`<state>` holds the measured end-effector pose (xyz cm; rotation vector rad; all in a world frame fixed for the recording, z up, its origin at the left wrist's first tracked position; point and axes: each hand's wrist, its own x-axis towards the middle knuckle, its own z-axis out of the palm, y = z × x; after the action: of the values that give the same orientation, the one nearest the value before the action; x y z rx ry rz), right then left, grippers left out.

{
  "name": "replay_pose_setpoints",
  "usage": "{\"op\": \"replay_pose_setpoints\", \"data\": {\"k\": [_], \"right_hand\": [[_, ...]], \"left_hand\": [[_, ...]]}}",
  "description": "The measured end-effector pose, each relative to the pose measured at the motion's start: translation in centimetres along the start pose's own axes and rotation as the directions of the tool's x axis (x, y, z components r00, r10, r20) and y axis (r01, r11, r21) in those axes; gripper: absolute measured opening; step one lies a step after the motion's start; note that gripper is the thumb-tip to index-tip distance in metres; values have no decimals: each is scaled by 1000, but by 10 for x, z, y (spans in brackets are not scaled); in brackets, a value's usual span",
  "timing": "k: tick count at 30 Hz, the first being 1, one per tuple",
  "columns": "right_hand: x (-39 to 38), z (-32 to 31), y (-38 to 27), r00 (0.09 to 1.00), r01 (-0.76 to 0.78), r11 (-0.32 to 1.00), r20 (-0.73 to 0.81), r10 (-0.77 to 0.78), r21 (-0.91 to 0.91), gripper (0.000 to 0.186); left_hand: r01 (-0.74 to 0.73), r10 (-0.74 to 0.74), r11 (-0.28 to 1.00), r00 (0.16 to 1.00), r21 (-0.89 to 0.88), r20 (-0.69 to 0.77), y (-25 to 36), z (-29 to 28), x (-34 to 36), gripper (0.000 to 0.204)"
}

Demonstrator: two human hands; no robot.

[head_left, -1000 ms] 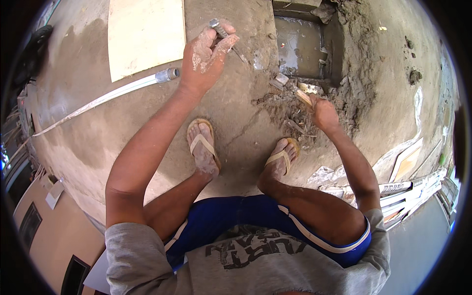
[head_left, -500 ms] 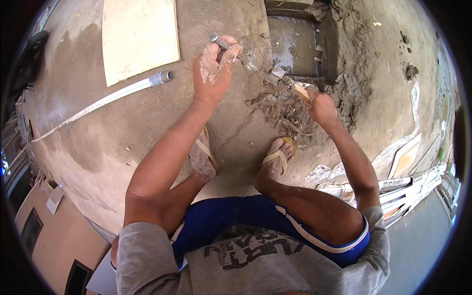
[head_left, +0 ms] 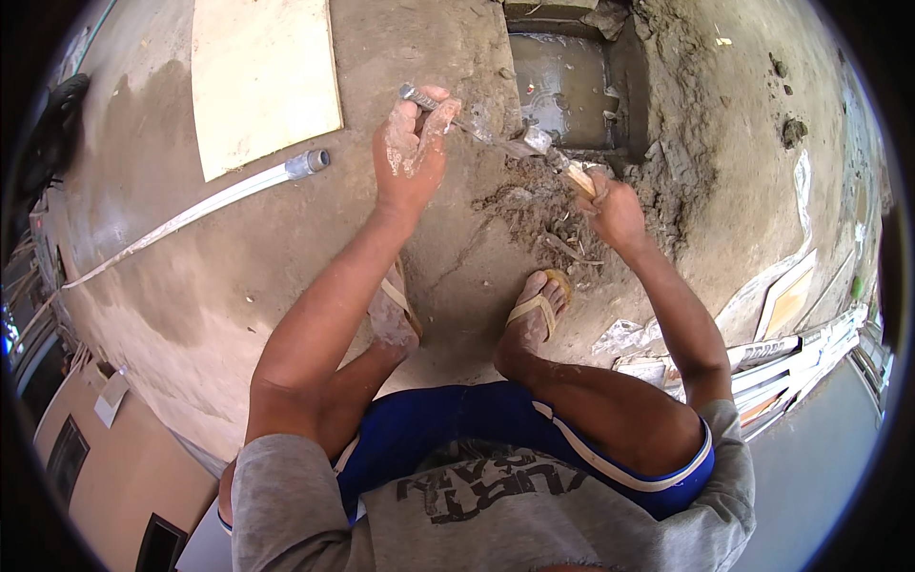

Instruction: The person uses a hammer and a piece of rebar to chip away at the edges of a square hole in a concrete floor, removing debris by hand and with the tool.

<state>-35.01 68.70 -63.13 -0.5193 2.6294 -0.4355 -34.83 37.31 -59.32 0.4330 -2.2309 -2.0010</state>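
My left hand (head_left: pixel 412 138), dusted with pale cement, is closed around a narrow metal tool (head_left: pixel 417 97) with a round grey handle. Its thin end points right, toward the pit's corner. In my right hand (head_left: pixel 615 210) is a small trowel (head_left: pixel 579 179) with a wooden handle, its smeared grey blade pointing up and left. The two tool ends meet or overlap just below the pit's near left corner; I cannot tell if they touch. The square pit (head_left: pixel 562 91) holds a wet grey surface with shiny streaks. Crumbled wet mortar (head_left: pixel 534 195) lies below the blades.
A pale board (head_left: pixel 267 86) lies at the far left, with a white pipe (head_left: pixel 205 212) with a grey end fitting near it. More mortar (head_left: pixel 681 172) lines the pit's right side. My sandalled feet (head_left: pixel 538 305) stand close by. Boards and strips (head_left: pixel 791 372) lie at right.
My left hand has come slightly down, and its tool's end now reaches the trowel blade. My right hand has shifted a little left and down.
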Motion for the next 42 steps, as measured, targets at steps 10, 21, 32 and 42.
{"op": "replay_pose_setpoints", "data": {"k": [10, 21, 32, 42], "right_hand": [[4, 41, 56, 935, 30, 920, 336, 112, -391, 29], [2, 54, 53, 886, -42, 914, 409, 220, -403, 30], [18, 14, 18, 975, 0, 834, -184, 122, 551, 25], [14, 17, 13, 996, -87, 984, 46, 81, 154, 24]], "left_hand": [[-34, 34, 999, 999, 10, 20, 4, 4, 1, 15], [-52, 51, 997, 999, -56, -17, 0, 6, -7, 15], [-2, 2, 1000, 1000, 24, 14, -7, -2, -14, 16], [146, -324, 933, 739, 330, 590, -23, -40, -123, 25]]}}
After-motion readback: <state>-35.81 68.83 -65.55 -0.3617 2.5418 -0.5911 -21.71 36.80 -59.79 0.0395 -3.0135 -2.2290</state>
